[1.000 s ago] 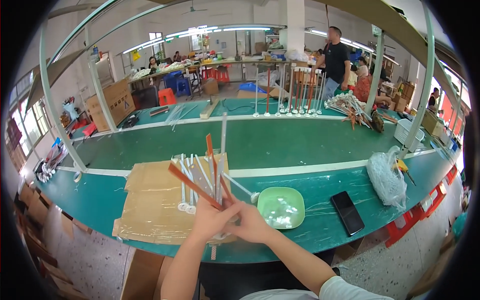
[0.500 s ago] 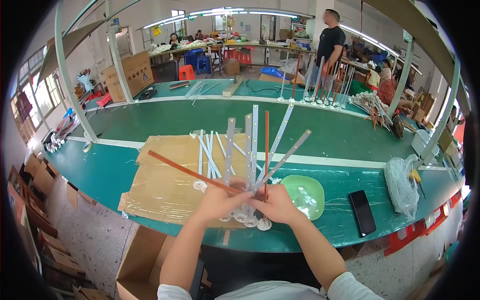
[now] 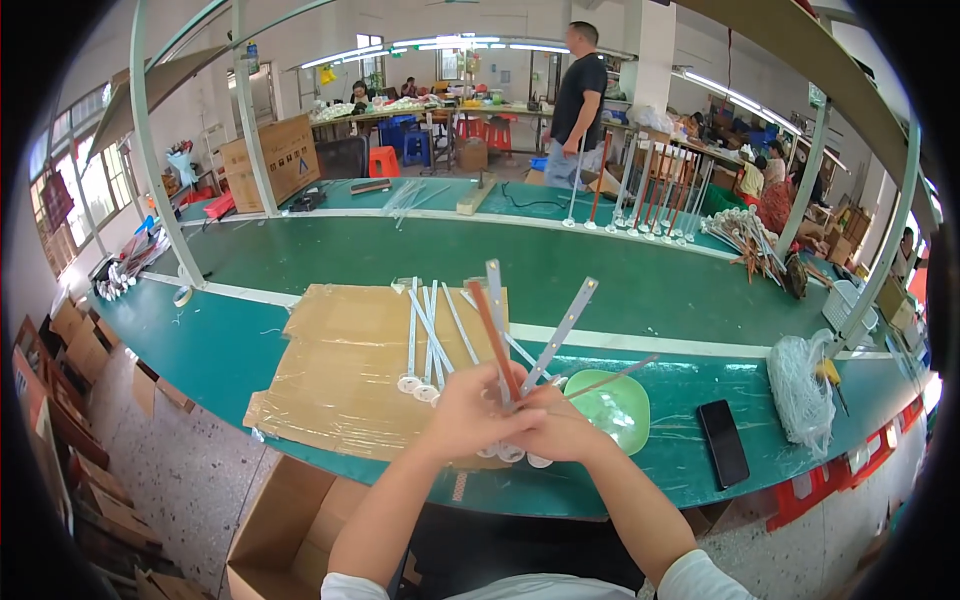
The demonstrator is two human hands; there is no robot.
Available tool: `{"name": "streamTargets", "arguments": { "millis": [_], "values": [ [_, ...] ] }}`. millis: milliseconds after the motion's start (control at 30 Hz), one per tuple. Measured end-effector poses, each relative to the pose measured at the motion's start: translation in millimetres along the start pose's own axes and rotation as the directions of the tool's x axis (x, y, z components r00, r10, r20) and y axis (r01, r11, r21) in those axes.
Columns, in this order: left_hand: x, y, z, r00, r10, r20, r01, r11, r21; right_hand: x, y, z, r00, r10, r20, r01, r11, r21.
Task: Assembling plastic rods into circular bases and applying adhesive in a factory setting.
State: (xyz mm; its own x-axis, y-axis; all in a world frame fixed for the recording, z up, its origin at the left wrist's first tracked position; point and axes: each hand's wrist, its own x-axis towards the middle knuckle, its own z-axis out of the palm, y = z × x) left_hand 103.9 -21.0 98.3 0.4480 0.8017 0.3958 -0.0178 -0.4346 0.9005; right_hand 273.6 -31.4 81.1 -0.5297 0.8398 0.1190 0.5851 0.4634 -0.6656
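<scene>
Strips (image 3: 540,335), long flat grey ones with round white ends and a red-brown one among them, fan upward from my two hands over the near edge of the green bench (image 3: 640,290); I judge the gathering about half done, since several more of the same strips (image 3: 425,335) lie loose on the taped cardboard sheet (image 3: 340,370) just to the left of my grip. My left hand (image 3: 465,415) is closed round the lower ends of the bunch, and my right hand (image 3: 555,430) wraps them from the other side, fingers tight (the white ends poke out below). An open cardboard box (image 3: 290,520) on the floor under the bench shows nothing inside that I can make out. Beside my right hand, the pale green bowl (image 3: 615,410) looks empty. A black phone (image 3: 722,442) lies just beyond it.
</scene>
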Motion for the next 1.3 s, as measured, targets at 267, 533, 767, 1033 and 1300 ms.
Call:
{"name": "streamTargets", "arguments": {
  "millis": [267,533,767,1033,1300],
  "values": [
    [5,8,0,0.997,0.001,-0.081,0.006,0.996,0.085,1,-8,-2,0.969,-0.085,-0.232,0.102,0.993,0.065],
    [-24,-44,-11,0.974,-0.193,0.116,0.149,0.939,0.309,7,14,11,0.939,0.116,-0.324,0.016,0.926,0.376],
    [-29,-48,-15,0.973,-0.193,0.128,0.149,0.944,0.294,5,-2,-1,0.943,0.263,-0.204,-0.170,0.908,0.382],
    [-35,-73,-14,0.977,-0.212,0.009,0.212,0.977,0.017,-5,9,11,0.949,0.249,-0.192,-0.190,0.941,0.279],
    [-31,-72,-10,0.986,-0.160,0.046,0.159,0.987,0.015,-11,13,9,0.903,0.306,-0.300,-0.157,0.888,0.433]
  ]
}}
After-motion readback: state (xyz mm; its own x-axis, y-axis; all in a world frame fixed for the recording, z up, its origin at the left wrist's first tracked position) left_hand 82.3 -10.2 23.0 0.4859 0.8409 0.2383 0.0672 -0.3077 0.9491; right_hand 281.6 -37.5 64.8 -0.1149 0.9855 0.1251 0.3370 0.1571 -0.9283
